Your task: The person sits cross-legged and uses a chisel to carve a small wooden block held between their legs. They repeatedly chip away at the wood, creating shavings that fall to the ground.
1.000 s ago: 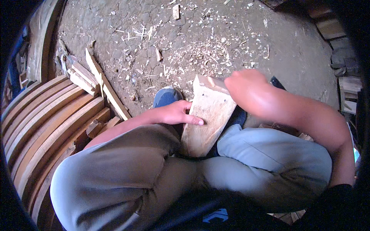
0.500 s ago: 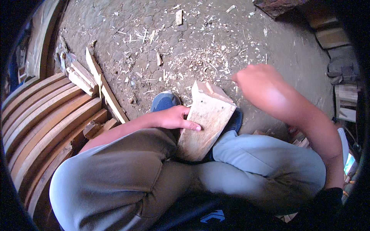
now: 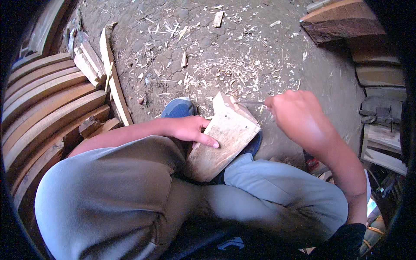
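Note:
A thick pale wooden block [image 3: 227, 138] leans upright between my knees, with two small dark holes near its upper end. My left hand [image 3: 190, 129] is closed on its left edge, thumb lying on the near face and the other fingers mostly hidden behind. To the right, my right hand [image 3: 299, 112] is a fist around a thin grey metal tool [image 3: 251, 102], its handle hidden in the fingers. The tool's slim shaft points left and its end meets the roughly cut top of the block; whether it is a knife or a chisel I cannot tell.
Wood chips [image 3: 225, 76] litter the earthen floor. Curved planks [image 3: 52, 104] are stacked at the left, beside a long splintered strip [image 3: 113, 82]. Timber pieces [image 3: 375, 76] line the right side. My blue shoe [image 3: 180, 107] stands behind the left hand.
My right hand has come down slightly, and the metal tool now shows against the block's top. The whole view has shifted a little; the left hand keeps its grip.

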